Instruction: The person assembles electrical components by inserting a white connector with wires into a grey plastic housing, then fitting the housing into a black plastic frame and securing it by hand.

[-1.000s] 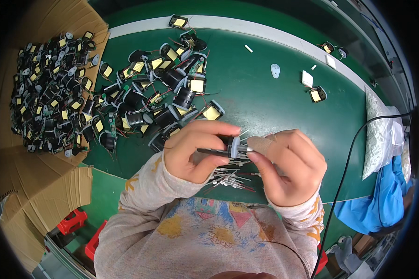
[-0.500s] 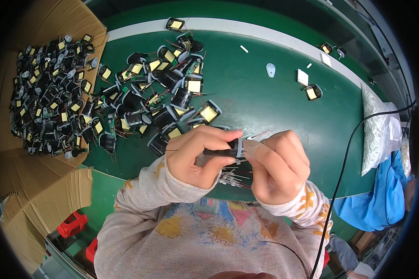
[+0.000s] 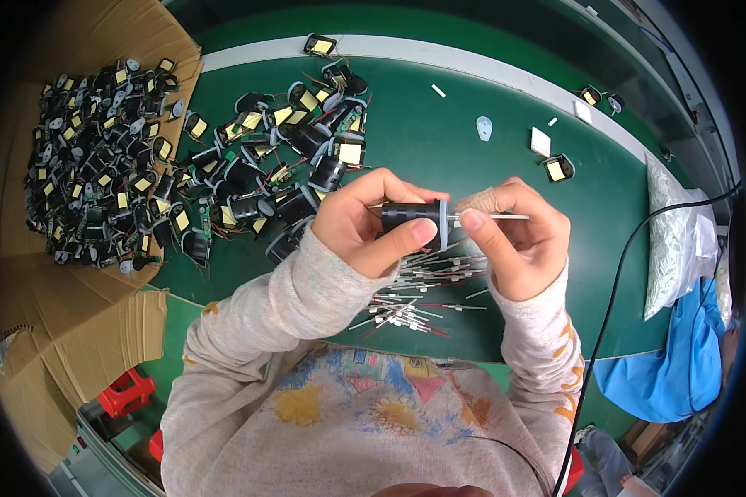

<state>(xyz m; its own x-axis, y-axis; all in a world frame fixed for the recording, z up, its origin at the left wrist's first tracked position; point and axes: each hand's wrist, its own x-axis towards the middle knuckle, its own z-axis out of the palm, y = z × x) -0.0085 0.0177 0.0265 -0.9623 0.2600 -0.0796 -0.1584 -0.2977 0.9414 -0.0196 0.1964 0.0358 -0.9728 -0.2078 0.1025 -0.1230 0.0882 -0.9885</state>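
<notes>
My left hand point(image 3: 358, 222) is closed round a black cylindrical part point(image 3: 399, 214) with a grey rim point(image 3: 443, 225), held sideways above the table. The rim faces right. My right hand point(image 3: 529, 242), a tan wrap on its index finger, pinches a thin white stick-like lead point(image 3: 507, 217) between thumb and forefinger. The lead's left end lies at the rim; whether it is joined there I cannot tell. Beneath my hands lies a loose heap of thin white and red leads point(image 3: 402, 313) with small white connectors.
Many black parts with yellow pads point(image 3: 244, 176) lie heaped on the green table point(image 3: 439, 153), and more fill a cardboard box point(image 3: 162, 37) at the left. At the right are a bag of white pieces point(image 3: 667, 240), a blue cloth point(image 3: 659, 377) and a black cable point(image 3: 613, 286).
Both hands have moved up, away from my body. The black part now shows its long side, and the white lead in my right fingers has come into sight, as has more of the lead heap.
</notes>
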